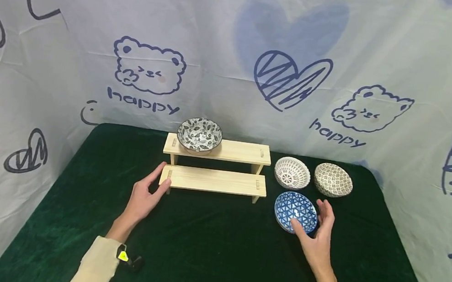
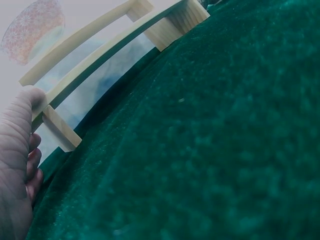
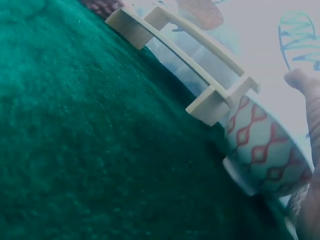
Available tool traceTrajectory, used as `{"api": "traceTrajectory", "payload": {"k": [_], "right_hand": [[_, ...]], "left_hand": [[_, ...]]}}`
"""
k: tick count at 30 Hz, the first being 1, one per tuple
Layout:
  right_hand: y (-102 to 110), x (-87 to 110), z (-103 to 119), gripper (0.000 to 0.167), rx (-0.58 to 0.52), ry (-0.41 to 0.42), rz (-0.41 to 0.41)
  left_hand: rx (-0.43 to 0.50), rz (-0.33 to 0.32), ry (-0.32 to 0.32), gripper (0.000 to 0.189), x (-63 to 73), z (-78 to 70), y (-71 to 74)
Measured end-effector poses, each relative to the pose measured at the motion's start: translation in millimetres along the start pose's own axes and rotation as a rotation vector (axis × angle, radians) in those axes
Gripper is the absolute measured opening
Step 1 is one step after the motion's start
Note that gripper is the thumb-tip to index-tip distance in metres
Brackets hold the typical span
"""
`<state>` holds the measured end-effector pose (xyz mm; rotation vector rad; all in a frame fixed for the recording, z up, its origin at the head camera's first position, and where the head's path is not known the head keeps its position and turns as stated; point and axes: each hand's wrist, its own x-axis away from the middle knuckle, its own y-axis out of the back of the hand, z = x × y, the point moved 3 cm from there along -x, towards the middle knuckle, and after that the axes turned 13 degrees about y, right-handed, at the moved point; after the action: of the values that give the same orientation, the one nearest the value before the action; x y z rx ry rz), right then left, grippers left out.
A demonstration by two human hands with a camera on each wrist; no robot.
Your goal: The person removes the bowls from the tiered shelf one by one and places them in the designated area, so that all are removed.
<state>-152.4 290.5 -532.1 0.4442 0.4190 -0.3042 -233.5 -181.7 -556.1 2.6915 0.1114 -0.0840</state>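
Observation:
My left hand (image 1: 143, 199) holds the left end of a pale wooden two-tier stand (image 1: 213, 180), thumb at the lower board's front corner. In the left wrist view its other fingers (image 2: 34, 160) curl below board level. My right hand (image 1: 318, 242) is spread at the right side of a blue-and-white patterned bowl (image 1: 291, 207). The thumb reaches over the bowl's inside, while the other fingers lie outside the rim. From the right wrist, the bowl (image 3: 265, 150) shows a reddish net pattern outside, and the thumb (image 3: 299, 82) appears raised off the rim.
A black-and-white leaf-patterned bowl (image 1: 199, 134) sits on the upper board's left part. Right of the stand are a white bowl (image 1: 292, 173) and a beige patterned bowl (image 1: 333, 180). Dark green cloth (image 1: 206, 249) covers the table; a printed curtain (image 1: 219, 44) hangs behind.

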Motion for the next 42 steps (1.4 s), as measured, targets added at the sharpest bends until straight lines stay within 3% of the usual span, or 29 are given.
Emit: {"api": "traceTrajectory", "payload": {"k": [4,14,18,26,30,34,42], "right_hand": [[-1,-2.4,13,0.088,0.063,0.145,-0.017],[-34,-11.0,44,0.091,0.125,0.4,0.137],[-46,-17.6,58,0.089,0.078,0.473,0.164],[-76,-30.6,83,0.083,-0.183,0.397,0.274],[-88,-39.5,83,0.08,-0.367,0.286,0.346],[-97,-50.5,92,0.072,-0.544,0.169,0.368],[-119,-76.7,110,0.07,-0.608,0.163,0.364]], "left_hand": [[0.0,0.005,-0.002,0.063,-0.8,-0.5,0.2],[-0.01,0.005,-0.001,0.064,-1.5,3.1,-1.1],[-0.01,0.012,0.005,0.064,-1.6,3.3,-1.9],[-0.014,0.014,0.009,0.064,-1.6,3.1,-0.8],[-0.012,0.013,0.009,0.064,-0.9,2.4,-0.6],[-0.005,0.016,0.012,0.065,-0.4,1.3,-0.4],[0.01,0.018,0.007,0.064,-1.1,2.3,-0.7]]}}
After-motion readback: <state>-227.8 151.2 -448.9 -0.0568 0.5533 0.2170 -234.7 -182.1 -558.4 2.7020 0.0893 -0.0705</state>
